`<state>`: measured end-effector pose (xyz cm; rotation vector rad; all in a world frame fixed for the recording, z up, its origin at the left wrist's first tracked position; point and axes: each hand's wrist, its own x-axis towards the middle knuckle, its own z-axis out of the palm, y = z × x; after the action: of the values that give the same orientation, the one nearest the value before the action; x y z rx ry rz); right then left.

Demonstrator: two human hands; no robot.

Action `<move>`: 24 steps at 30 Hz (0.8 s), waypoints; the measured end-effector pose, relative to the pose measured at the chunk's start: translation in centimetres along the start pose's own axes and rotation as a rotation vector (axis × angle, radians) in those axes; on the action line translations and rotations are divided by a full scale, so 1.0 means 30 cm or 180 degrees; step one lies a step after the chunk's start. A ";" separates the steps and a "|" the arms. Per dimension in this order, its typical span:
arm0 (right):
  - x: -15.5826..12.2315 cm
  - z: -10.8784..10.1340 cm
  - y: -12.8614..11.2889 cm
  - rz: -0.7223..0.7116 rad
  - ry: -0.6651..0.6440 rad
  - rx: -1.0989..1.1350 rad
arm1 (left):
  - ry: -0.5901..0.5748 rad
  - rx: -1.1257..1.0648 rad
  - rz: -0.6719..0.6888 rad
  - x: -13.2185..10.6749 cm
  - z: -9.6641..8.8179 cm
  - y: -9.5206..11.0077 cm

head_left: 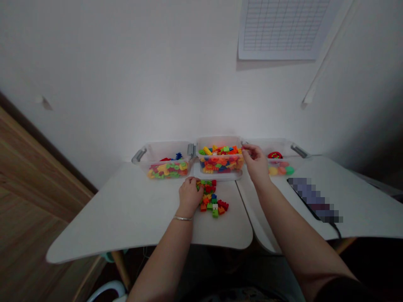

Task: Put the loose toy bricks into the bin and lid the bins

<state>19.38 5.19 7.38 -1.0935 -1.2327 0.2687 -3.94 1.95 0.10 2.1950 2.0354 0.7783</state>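
Note:
A small pile of toy building bricks [215,206] in red, green, orange, yellow, white and blue lies on the white table. At the pile's left side, my left hand [190,196] curls its fingers over some of the bricks, which it partly hides. My right hand [255,163] is at the right rim of the middle clear plastic box [220,142], thumb and fingers pinched together. Whatever is between those fingertips is too small to make out. More mixed bricks [222,162] fill the lower part of that box.
A left clear box [168,147] holds colourful pieces; a right one [283,144] holds rounded toys, partly behind my right arm. A lid-like clear piece [234,175] lies under the middle box. A phone [310,199] with a cable lies right of the seam between tables.

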 end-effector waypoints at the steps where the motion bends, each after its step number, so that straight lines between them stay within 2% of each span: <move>1: 0.020 0.007 -0.008 -0.0094 0.0085 -0.0113 | -0.0011 0.0001 -0.0014 -0.001 -0.002 0.000; 4: 0.058 0.031 -0.019 -0.0416 0.0302 -0.0518 | -0.0023 0.0013 -0.0033 -0.005 -0.009 0.000; 6: 0.070 0.048 -0.014 -0.0588 0.0298 -0.0845 | -0.0009 0.0018 -0.0018 -0.006 -0.012 0.000; 13: 0.085 0.089 0.047 -0.0606 -0.0506 -0.1779 | -0.0032 0.0058 -0.0033 -0.005 -0.016 0.002; 19: 0.052 0.053 0.046 -0.0736 -0.0433 -0.1488 | -0.0031 0.0051 -0.0029 -0.006 -0.018 0.006; 22: -0.012 0.025 0.009 -0.1002 -0.0405 -0.1371 | -0.0042 0.0071 -0.0015 -0.005 -0.017 0.007; 24: -0.074 0.015 -0.009 -0.1206 -0.0615 -0.1307 | -0.0047 0.0100 -0.0004 -0.004 -0.017 0.008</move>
<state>18.06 3.76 6.19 -1.1697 -1.6876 -0.1819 -3.93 1.66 0.59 2.2088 2.0558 0.7327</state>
